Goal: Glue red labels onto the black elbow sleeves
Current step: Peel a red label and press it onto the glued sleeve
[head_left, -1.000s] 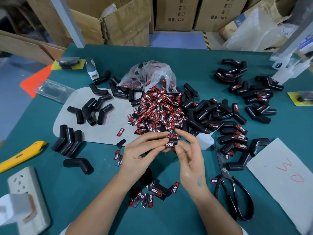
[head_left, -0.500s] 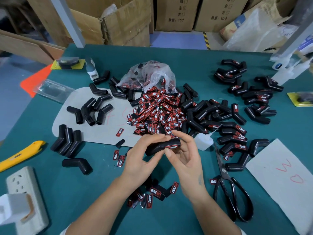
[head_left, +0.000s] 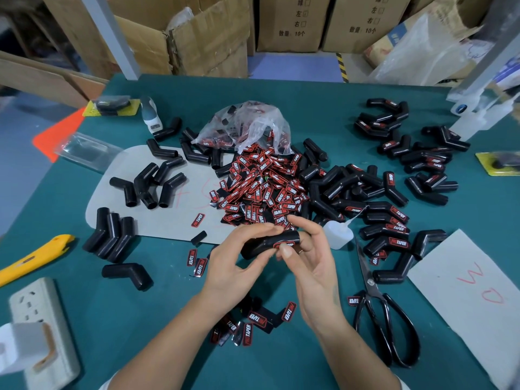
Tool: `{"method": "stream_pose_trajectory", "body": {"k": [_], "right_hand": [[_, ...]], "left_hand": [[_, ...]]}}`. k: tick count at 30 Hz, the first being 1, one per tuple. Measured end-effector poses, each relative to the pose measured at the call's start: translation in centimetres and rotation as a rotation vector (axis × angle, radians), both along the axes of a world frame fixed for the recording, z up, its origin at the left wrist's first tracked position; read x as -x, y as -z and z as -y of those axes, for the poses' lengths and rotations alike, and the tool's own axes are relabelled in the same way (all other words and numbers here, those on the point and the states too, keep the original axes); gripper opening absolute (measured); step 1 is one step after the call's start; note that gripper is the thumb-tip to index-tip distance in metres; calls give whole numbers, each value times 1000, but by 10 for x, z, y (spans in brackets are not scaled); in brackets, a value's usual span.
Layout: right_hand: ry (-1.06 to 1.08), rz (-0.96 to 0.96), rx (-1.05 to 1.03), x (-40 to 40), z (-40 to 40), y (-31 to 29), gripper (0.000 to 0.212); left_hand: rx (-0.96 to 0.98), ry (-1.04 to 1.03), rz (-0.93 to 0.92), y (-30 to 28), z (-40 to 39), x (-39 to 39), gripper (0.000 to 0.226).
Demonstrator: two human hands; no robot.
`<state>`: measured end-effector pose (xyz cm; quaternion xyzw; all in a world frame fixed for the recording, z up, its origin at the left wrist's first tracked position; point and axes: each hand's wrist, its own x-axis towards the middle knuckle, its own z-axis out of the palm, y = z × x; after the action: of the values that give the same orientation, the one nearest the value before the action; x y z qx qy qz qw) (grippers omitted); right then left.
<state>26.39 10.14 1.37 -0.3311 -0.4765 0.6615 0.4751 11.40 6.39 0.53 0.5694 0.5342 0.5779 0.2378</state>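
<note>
Working at our teal-topped table [head_left: 281, 91] before stacked brown cardboard boxes [head_left: 197, 35], we grip a black elbow sleeve [head_left: 267, 243] in our left hand [head_left: 239, 263]; our right hand [head_left: 309, 263] pinches its red label [head_left: 284, 245], turned further toward us than half a second ago.

I read "TAPER" in white on the red labels [head_left: 260, 190] heaped mid-table. Cardboard boxes [head_left: 292, 21] behind carry "左", "右" and "数量: 10个". A white sheet [head_left: 475, 291] bears red handwritten letters, seemingly "W D".

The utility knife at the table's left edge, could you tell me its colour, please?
Yellow; the utility knife shows best in the head view.
</note>
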Motion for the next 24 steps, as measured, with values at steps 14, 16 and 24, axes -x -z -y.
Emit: {"method": "stream_pose_trajectory", "body": {"k": [14,16,24], "right_hand": [[20,84,-11,0,-5,0,45],[12,71,-3,1,-4,0,49],[-1,35,52,0,-5,2,53]], "left_hand": [[51,61,-104,-8,-3,8,28],[54,35,-136,-9,-3,6,28],[49,-12,-187,-9,-2,2,31]]}}
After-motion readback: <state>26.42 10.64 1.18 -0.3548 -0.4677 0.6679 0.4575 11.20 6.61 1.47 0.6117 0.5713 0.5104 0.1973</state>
